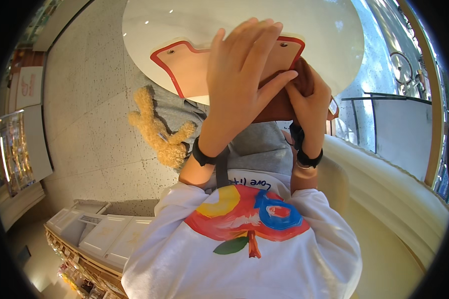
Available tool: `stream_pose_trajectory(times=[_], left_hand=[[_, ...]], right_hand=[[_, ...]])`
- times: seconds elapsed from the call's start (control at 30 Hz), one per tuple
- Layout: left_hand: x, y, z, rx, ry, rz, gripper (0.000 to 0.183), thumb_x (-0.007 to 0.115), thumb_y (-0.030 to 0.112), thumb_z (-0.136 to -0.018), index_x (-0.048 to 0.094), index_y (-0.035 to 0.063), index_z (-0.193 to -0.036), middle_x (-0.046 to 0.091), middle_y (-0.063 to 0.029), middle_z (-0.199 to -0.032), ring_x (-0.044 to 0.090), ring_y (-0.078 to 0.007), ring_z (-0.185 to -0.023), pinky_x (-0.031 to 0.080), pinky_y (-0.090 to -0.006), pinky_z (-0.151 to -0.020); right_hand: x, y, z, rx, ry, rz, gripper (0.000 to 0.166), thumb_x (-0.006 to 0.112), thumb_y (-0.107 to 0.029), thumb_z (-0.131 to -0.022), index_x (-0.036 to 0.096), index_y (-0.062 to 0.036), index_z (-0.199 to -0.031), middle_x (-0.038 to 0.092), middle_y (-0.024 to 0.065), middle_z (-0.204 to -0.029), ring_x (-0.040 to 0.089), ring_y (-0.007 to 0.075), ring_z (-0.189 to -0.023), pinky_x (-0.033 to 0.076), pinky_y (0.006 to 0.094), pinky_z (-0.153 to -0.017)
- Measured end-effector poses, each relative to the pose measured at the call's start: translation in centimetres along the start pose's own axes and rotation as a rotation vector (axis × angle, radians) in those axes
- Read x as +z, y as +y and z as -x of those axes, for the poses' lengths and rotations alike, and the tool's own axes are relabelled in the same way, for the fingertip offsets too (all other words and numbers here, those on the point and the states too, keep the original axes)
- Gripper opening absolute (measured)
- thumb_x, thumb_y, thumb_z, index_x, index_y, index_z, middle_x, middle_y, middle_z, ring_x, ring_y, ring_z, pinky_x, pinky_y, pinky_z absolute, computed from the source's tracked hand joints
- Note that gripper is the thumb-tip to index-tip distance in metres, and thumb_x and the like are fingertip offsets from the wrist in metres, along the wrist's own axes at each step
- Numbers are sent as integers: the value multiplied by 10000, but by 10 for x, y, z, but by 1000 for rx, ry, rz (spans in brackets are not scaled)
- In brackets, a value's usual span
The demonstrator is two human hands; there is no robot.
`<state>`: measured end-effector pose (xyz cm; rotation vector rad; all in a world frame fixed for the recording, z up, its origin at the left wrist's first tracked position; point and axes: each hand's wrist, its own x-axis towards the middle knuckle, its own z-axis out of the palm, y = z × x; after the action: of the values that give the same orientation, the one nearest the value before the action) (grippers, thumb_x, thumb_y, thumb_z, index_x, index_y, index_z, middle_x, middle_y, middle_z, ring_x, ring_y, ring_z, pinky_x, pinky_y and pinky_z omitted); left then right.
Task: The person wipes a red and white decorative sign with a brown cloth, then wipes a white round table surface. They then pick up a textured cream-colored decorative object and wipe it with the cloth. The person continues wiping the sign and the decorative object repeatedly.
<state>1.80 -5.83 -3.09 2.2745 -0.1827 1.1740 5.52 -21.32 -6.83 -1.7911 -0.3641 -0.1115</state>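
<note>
A cream-coloured panel with a red border and metal snaps (192, 69) lies at the near edge of the round white table. Over its middle is my left hand (239, 71), fingers stretched and slightly apart, palm side hidden; whether it touches the panel I cannot tell. My right hand (308, 97) grips a brown soft piece (303, 76), which looks like leather or fabric, at the panel's right side. More of the brown material hangs below, between my two wrists. A fuzzy tan plush toy (155, 130) is beside my lap on the left.
The round white table (333, 33) spans the top. Left and below stand a display counter with white boxes (104, 235) and a clear shelf display (17, 153). A cream curtain-like cloth (389, 187) and a window frame (436, 130) are at the right, with a bicycle beyond.
</note>
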Motion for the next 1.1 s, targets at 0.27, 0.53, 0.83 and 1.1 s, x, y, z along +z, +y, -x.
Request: stream_pose_trajectory(times=[0.27,0.53,0.83,1.1], left_hand=[[37,-16,2,-125,46,24,362,813,342,-758,643,106,-974,593,-40,-830,554,-249,-783,344,-383,-838],[23,-24,-4,-270,-161,491,222,762,116,-767,587,62,-892,533,-28,-858,496,-211,-882,371,-337,-787],[14,-6,12,-175,-249,479,381,672,167,-837,519,30,-1159,517,-116,-1163,483,-267,-1098,375,-395,-1004],[12,-11,12,-186,-213,524,414,594,101,-822,523,28,-1223,513,-133,-1256,479,-266,-1173,367,-395,-1036]], right_hand=[[-10,-4,17,-155,-140,531,297,738,-219,-822,712,-97,-1091,636,76,-754,597,290,-649,479,374,-631],[-6,-9,34,-293,-351,481,197,689,-193,-802,665,-88,-967,630,40,-871,627,228,-816,460,368,-751],[15,-22,41,-327,-168,252,134,692,-179,-781,650,-95,-876,576,33,-807,595,233,-780,467,377,-709],[1,-7,43,-224,-294,471,162,703,-199,-780,664,-98,-900,621,69,-775,627,255,-720,467,380,-661]])
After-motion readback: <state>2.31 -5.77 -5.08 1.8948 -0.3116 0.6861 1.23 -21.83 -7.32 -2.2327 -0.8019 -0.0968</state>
